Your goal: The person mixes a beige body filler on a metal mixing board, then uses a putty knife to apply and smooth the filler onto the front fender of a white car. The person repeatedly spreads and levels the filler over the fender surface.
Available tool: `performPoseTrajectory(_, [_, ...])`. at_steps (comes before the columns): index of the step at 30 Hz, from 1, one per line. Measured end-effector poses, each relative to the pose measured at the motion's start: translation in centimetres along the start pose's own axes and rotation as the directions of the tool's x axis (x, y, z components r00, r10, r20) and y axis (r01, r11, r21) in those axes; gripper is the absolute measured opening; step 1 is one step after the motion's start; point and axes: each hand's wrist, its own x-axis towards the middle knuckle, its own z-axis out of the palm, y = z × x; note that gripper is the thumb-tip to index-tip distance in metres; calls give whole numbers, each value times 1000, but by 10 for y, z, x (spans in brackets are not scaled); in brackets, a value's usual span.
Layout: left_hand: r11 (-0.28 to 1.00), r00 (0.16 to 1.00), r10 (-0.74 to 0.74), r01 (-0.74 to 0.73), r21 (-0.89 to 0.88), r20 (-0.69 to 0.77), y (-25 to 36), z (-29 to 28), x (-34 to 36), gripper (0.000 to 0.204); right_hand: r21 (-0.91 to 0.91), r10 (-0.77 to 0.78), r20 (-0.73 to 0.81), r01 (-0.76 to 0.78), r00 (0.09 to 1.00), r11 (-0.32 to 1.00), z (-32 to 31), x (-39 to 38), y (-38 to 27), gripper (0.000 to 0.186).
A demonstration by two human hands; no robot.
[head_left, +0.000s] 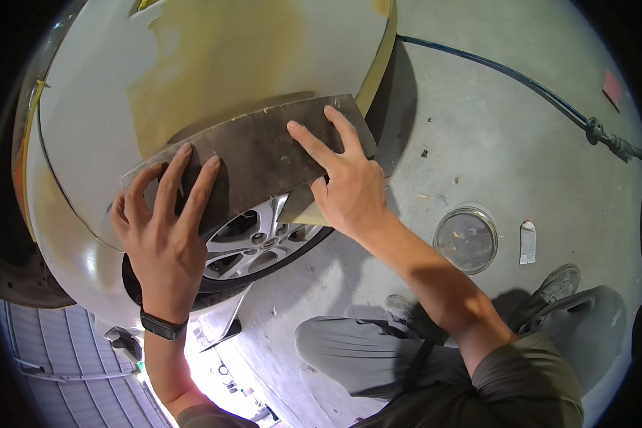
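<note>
Hands lie flat with fingers spread: the left hand (162, 225) and the right hand (346, 182) press a dark sanding sheet (253, 153) onto the car panel (214, 57), above the wheel (253, 239).

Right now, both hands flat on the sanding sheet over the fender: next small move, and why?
Probably slide the sanding sheet up toward the yellow filler patch. Left hand and right hand pin it flat just above the wheel, and most of the filler lies above its top edge.
</note>
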Motion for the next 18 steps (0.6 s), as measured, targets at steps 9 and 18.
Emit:
performPoseTrajectory(9, [999,995,-36,40,-36,90,18,5,-30,61,4,-32,8,32,999,999,16,-26,8,93])
performPoseTrajectory(18, [998,998,-60,61,-21,12,2,-50,32,70,-113,-180,-151,164,972,980,-62,43,6,77])
